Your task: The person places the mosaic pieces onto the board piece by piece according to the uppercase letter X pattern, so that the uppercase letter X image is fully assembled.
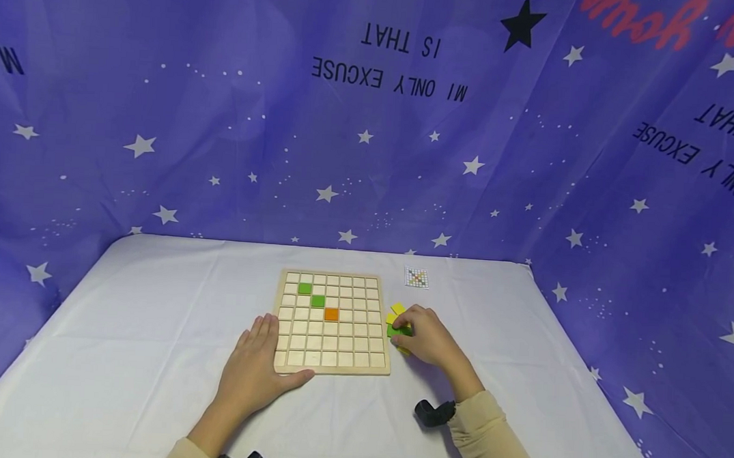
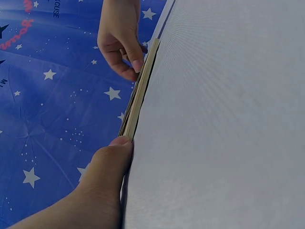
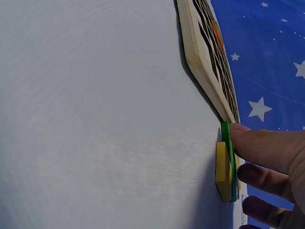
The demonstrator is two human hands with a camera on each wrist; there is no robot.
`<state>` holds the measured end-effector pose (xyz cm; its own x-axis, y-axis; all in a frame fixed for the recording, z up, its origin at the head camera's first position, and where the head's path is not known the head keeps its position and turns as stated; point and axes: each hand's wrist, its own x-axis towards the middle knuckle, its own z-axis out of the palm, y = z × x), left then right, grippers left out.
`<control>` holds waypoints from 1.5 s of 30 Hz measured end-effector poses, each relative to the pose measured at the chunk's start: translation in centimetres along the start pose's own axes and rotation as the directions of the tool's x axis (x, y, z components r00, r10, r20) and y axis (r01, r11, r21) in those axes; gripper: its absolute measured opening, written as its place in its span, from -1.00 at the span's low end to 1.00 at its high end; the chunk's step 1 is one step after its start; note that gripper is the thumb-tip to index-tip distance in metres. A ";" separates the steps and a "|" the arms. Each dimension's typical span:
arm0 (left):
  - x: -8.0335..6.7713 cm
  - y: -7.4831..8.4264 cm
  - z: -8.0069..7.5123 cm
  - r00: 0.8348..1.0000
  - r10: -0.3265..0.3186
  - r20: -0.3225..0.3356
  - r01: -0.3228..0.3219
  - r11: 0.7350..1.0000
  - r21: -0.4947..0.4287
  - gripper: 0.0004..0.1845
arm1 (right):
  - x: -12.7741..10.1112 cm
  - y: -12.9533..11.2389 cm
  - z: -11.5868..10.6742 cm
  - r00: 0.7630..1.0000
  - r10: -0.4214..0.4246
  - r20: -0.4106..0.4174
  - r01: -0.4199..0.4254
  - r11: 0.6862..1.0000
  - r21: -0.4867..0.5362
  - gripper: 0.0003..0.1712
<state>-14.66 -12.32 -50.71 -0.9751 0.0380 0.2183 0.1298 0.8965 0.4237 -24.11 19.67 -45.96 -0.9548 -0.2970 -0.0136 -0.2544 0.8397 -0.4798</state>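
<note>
A wooden grid board (image 1: 331, 354) lies flat on the white table (image 1: 153, 329). Two green tiles (image 1: 305, 288) and one orange tile (image 1: 331, 314) sit in its cells along a diagonal. My left hand (image 1: 256, 364) rests flat at the board's near left corner, thumb along the front edge; in the left wrist view the thumb (image 2: 114, 152) touches the board's edge (image 2: 140, 90). My right hand (image 1: 425, 337) is beside the board's right edge, fingers curled on a green tile (image 3: 228, 152) stacked on a yellow tile (image 3: 222, 169). More yellow tiles (image 1: 397, 310) lie just beyond it.
A small pattern card (image 1: 416, 277) lies past the board's far right corner. A blue star-printed cloth (image 1: 372, 120) walls the table at the back and both sides. Bare tablecloth spreads left of the board and right of the tiles.
</note>
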 end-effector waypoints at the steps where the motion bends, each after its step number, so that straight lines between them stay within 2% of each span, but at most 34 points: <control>1: 0.0 0.0 0.0 1.000 0.000 0.001 0.000 1.000 -0.001 0.42 | 0.0 0.0 0.1 1.000 0.002 -0.004 -0.002 1.000 -0.005 -0.82; 7: 0.0 0.0 -0.1 1.000 -0.002 0.010 0.002 1.000 -0.013 0.42 | 0.1 0.2 0.2 0.999 0.023 -0.028 -0.024 0.999 -0.025 -0.81; 18: 0.0 0.0 -0.2 1.000 -0.002 0.006 0.002 1.000 -0.009 0.42 | 0.8 0.5 0.6 0.998 0.058 -0.015 -0.058 0.998 0.002 -0.80; 27: 0.0 0.0 -0.1 1.000 -0.006 0.003 0.006 1.000 -0.011 0.42 | 1.0 0.8 0.7 0.999 0.050 -0.003 -0.050 0.999 0.004 -0.78; 30: 0.0 0.0 -0.1 1.000 -0.005 0.003 0.005 1.000 -0.012 0.42 | 1.0 0.7 0.6 0.999 0.048 -0.025 -0.048 0.999 0.015 -0.80; 34: -0.1 0.0 0.0 1.000 -0.004 0.007 0.004 1.000 -0.014 0.42 | 1.0 0.3 0.4 0.996 0.037 -0.084 -0.034 0.998 0.044 -0.82; 38: -0.1 0.0 -0.1 1.000 -0.005 0.005 0.005 1.000 -0.008 0.41 | 1.2 -0.4 0.5 0.992 0.011 -0.126 0.004 0.993 0.118 -0.85; 45: -0.1 0.0 -0.1 1.000 -0.005 0.005 0.005 1.000 -0.003 0.41 | 1.7 -3.2 1.9 0.995 -0.074 -0.069 0.089 0.968 0.234 -0.85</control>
<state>-14.55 -12.36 -50.66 -0.9766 0.0359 0.2121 0.1257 0.8953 0.4273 -24.60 15.57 -46.13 -0.9416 -0.3263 0.0831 -0.2949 0.6800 -0.6712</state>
